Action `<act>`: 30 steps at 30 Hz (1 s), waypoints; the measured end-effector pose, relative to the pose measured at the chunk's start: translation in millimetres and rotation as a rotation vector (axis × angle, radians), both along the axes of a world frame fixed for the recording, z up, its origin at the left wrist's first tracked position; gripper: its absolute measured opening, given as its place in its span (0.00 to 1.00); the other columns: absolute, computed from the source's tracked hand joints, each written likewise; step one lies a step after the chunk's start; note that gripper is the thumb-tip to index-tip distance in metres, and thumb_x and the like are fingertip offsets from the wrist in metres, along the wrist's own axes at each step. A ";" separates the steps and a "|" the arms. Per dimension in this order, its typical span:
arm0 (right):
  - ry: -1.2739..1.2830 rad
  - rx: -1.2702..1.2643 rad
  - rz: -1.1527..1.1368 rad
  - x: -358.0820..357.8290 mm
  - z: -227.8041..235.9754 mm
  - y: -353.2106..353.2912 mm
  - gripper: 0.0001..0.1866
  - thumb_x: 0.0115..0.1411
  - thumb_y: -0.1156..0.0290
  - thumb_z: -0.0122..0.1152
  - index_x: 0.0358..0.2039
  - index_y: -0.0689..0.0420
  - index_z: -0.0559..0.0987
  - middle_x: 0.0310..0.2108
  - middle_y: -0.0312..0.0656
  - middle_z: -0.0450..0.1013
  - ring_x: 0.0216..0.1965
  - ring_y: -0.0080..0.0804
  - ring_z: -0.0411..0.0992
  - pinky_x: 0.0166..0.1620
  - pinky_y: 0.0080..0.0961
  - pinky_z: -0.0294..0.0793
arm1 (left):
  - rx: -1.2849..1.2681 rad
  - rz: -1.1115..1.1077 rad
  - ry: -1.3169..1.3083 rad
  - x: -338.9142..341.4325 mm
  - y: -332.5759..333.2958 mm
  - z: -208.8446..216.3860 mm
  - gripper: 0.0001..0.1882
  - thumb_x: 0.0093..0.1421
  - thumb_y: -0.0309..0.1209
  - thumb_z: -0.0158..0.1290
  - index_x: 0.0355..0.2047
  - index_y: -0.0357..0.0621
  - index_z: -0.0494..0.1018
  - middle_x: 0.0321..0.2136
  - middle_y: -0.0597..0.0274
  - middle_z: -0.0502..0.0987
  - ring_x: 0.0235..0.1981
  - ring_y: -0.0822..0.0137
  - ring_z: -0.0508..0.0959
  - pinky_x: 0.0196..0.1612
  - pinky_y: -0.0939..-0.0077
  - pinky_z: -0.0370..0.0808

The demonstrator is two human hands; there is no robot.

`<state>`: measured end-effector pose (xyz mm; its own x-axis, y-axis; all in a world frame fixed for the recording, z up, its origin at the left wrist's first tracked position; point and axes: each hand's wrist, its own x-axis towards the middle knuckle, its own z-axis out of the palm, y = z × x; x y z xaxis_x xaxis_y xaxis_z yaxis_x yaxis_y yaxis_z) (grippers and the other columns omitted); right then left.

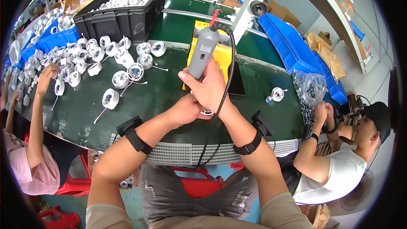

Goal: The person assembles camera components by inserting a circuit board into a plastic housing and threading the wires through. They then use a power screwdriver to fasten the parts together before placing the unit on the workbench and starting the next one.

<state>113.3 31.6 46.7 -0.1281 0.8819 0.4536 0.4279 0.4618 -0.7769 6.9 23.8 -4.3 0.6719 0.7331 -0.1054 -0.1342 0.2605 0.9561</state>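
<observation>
My right hand point(212, 84) is wrapped round a grey electric screwdriver point(204, 48), held nearly upright with its lower end hidden behind my fingers. A black coiled cord point(232, 59) runs from its top and loops down past my right wrist. Just below, my left hand point(185, 109) is closed on a white round part point(207, 112), of which only a small rim shows between the two hands. Behind the screwdriver stands a yellow holder point(221, 51). To the left lies a white round housing point(110, 98) with a circuit board inside and a thin wire trailing from it.
Many similar white housings point(80, 55) crowd the green table point(165, 72) at left. A black crate point(114, 24) heaped with white parts stands behind them. Blue bins point(292, 46) are at the far right. People sit on both sides; one reaches among the housings.
</observation>
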 end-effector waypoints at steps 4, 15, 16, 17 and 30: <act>0.422 0.176 0.012 -6.8 14.6 4.0 0.31 0.62 0.72 0.51 0.62 0.63 0.52 0.31 0.40 0.70 0.28 0.27 0.72 0.37 0.26 0.73 | -0.044 0.002 -0.025 -0.4 2.4 -8.0 0.18 0.66 0.22 0.41 0.56 0.36 0.62 0.47 0.54 0.72 0.47 0.63 0.76 0.51 0.65 0.77; 0.643 0.297 -0.196 7.7 34.0 28.8 0.18 0.65 0.68 0.48 0.52 0.63 0.61 0.17 0.39 0.65 0.15 0.26 0.64 0.20 0.24 0.65 | -0.200 0.143 0.028 -2.1 4.4 -1.5 0.17 0.65 0.23 0.41 0.54 0.33 0.63 0.42 0.51 0.72 0.38 0.57 0.80 0.43 0.67 0.82; 0.645 0.296 -0.193 7.1 33.3 30.8 0.18 0.65 0.68 0.48 0.52 0.63 0.61 0.17 0.39 0.65 0.15 0.26 0.64 0.20 0.24 0.65 | -0.199 0.146 0.029 -2.4 5.1 -1.1 0.17 0.65 0.23 0.41 0.54 0.33 0.63 0.42 0.51 0.72 0.38 0.57 0.80 0.43 0.67 0.82; 0.648 0.310 -0.188 6.6 32.1 32.9 0.18 0.65 0.69 0.48 0.52 0.63 0.61 0.17 0.39 0.64 0.15 0.26 0.64 0.20 0.24 0.65 | -0.211 0.143 0.046 -2.6 5.7 -0.8 0.17 0.65 0.23 0.41 0.54 0.33 0.63 0.42 0.51 0.73 0.38 0.57 0.80 0.43 0.67 0.82; 0.529 0.296 -0.211 5.0 24.3 35.0 0.17 0.64 0.70 0.49 0.50 0.63 0.62 0.17 0.38 0.65 0.15 0.25 0.64 0.21 0.23 0.64 | -0.239 0.140 0.054 -2.6 7.6 0.5 0.17 0.65 0.23 0.41 0.54 0.32 0.63 0.43 0.50 0.73 0.38 0.56 0.80 0.43 0.66 0.82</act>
